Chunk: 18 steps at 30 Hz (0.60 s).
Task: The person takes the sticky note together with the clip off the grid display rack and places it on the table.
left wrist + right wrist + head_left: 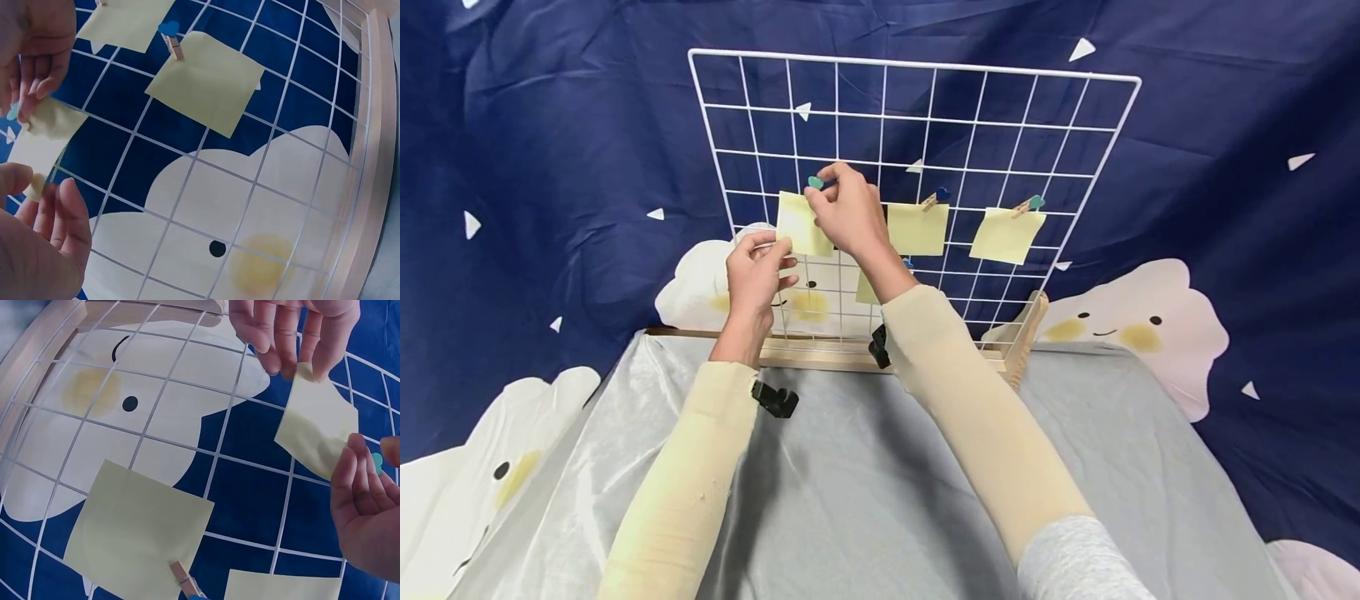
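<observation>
My left hand [752, 271] pinches the lower edge of a yellow sticky note [797, 218] between thumb and fingers, against a white wire grid panel [859, 111]. At the note's top edge, my right hand [853, 208] grips a small clothespin with a teal heart [816, 182]; its wooden part is hidden by the fingers. In the right wrist view the note [319, 422] bends between both hands, with the teal heart [377, 462] beside my right fingers. The left wrist view shows my left thumb and fingers [47, 237] at the note's lower end.
To the right, one note [917, 230] hangs by a dark blue heart clothespin [936, 197], another [1006, 237] by a teal one [1030, 205]. A lower note [866, 287] is partly behind my right arm. The grid stands in a wooden base [820, 357] on a grey cloth [865, 467].
</observation>
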Each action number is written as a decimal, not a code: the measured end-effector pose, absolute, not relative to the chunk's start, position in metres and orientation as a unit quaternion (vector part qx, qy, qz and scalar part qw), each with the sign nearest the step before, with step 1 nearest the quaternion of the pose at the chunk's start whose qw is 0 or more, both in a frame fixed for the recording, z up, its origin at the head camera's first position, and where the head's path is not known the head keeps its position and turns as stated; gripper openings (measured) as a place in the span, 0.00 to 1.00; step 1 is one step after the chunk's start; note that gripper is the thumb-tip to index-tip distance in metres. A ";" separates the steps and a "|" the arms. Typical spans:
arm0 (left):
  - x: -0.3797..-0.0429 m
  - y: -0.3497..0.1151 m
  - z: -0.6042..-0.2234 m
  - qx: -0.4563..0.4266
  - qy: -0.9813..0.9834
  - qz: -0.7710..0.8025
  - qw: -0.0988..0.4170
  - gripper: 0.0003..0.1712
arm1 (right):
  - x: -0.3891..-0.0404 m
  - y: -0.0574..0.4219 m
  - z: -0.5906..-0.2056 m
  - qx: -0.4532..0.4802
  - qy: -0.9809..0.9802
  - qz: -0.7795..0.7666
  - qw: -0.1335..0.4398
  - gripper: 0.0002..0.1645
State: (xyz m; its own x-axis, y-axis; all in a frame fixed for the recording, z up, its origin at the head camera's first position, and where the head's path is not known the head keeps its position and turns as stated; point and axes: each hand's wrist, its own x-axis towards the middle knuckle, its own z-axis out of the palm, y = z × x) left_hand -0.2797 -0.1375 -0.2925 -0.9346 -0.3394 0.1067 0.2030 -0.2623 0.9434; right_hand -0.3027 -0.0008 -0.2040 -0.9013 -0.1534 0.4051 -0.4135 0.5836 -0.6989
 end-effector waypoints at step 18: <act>-0.278 -0.139 -0.289 0.044 -0.583 -0.791 0.181 0.03 | -0.308 -0.003 -0.205 0.166 -0.864 0.444 0.169 0.08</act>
State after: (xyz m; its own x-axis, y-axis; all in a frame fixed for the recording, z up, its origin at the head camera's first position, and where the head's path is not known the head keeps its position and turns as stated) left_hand -0.2775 -0.1387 -0.2888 -0.9309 -0.3367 0.1418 0.2347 -0.2538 0.9384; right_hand -0.3082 -0.0026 -0.2048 -0.8872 -0.1369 0.4405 -0.4380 0.5497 -0.7113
